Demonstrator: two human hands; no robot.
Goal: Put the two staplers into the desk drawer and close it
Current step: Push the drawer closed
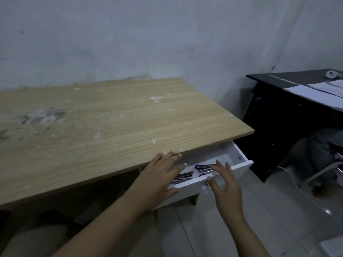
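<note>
The white drawer (239, 165) stands pulled out under the right end of the wooden desk (104, 127). Two staplers lie inside it: an orange-ended stapler (183, 176) on the left and a blue-ended stapler (204, 167) on the right. My left hand (159, 175) hovers flat over the drawer's left part, fingers spread, partly hiding the orange-ended stapler. My right hand (224, 184) is over the drawer's front panel, fingers apart and curled, with the thumb near the small knob (207, 183). Neither hand holds anything.
A black desk (278, 112) with papers (315, 93) and a small white device stands to the right, close to the drawer's side. A white cable (295, 184) runs across the tiled floor beside a chair base. A grey wall lies behind both desks.
</note>
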